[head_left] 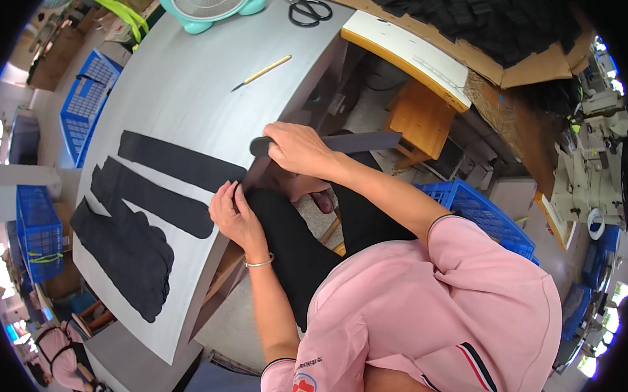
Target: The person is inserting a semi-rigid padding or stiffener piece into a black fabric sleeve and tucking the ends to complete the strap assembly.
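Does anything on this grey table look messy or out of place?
Only mildly: the black cloth pile lowest in the picture has staggered, uneven edges, while the long black strip above lies flat. I see nothing spilled.

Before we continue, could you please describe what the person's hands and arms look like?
The left hand and right hand are both ungloved. Short pink sleeves with dark edging leave the forearms bare. A slim silver bangle circles the left wrist; none shows on the right.
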Demonstrator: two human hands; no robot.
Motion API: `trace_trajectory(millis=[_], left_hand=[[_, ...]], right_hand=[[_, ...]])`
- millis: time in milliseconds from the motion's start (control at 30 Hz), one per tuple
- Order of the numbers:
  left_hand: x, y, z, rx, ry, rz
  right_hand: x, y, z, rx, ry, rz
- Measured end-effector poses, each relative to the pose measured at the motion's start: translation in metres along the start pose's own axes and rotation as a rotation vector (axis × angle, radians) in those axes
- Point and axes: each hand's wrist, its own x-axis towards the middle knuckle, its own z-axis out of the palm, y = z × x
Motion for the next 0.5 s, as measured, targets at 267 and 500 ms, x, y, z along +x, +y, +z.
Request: trace_trajectory(millis=[267, 500], left_hand=[[0.005, 0.025, -0.021, -0.784, 0.074, -0.564], [0.006, 0.028, -0.05, -1.153, -0.06, -0.805]], right_hand=[[-0.031, -0.055, -0.022, 0.387, -0.166, 0.175], [-0.017, -0.081, -0.005, 0.403, -0.262, 0.157]])
